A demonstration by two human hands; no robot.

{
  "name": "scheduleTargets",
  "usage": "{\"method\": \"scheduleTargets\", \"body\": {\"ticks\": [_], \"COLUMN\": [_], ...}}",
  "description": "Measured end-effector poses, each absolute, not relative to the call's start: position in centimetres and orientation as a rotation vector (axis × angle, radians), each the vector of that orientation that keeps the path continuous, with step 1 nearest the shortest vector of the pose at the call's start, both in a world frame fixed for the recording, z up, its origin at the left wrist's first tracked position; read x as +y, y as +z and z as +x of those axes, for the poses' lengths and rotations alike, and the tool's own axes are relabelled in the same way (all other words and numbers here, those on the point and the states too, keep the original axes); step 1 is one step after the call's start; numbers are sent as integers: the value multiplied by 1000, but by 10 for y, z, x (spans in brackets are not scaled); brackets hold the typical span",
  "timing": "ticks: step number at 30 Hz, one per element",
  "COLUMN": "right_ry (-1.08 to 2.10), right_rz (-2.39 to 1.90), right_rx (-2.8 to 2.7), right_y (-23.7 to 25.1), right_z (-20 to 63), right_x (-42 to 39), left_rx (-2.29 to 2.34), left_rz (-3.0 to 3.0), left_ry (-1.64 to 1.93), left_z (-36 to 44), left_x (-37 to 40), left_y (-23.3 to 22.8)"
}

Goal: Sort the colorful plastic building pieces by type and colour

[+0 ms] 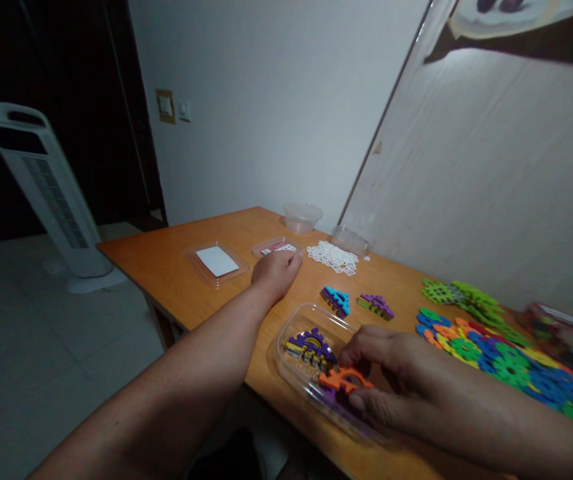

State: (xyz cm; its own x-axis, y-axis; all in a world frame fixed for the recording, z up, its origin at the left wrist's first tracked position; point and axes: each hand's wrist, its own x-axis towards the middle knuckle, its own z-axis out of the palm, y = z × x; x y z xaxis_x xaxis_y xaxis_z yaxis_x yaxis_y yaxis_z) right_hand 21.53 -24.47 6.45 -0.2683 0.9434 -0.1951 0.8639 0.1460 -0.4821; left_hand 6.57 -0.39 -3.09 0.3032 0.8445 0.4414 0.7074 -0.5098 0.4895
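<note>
My right hand (389, 367) reaches into a clear plastic container (286, 383) near the table's front edge. Its thumb and fingers close round an orange toothed plastic piece (344, 379), with purple pieces just beneath. Beside it in the same container lies a stack of purple and yellow toothed pieces (311, 347). Farther forward, my left hand (275, 275) is curled at the near edge of a clear lid (256, 248) holding a red and white card. Its fingertips are hidden, so whatever it grips does not show.
Two small stacks, one blue and purple (335, 301), one purple and green (376, 307), stand behind the container. White paper pieces (334, 257) are heaped farther back. Colourful plastic discs (496, 357) spread at right. A clear lid with a white card (217, 261) and a clear bowl (302, 217) are there too.
</note>
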Motion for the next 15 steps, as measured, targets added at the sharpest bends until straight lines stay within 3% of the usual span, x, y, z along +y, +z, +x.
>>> {"method": "scheduleTargets", "body": {"ticks": [5, 15], "right_ry": [789, 274], "right_rz": [-1759, -1884], "right_rx": [-2219, -1697], "right_y": [64, 48], "right_z": [220, 307], "right_x": [-246, -193], "left_rx": [1438, 1448], "left_rz": [2355, 2365], "left_ry": [1000, 1000], "left_z": [66, 67], "left_x": [-5, -4], "left_y": [-30, -31]}}
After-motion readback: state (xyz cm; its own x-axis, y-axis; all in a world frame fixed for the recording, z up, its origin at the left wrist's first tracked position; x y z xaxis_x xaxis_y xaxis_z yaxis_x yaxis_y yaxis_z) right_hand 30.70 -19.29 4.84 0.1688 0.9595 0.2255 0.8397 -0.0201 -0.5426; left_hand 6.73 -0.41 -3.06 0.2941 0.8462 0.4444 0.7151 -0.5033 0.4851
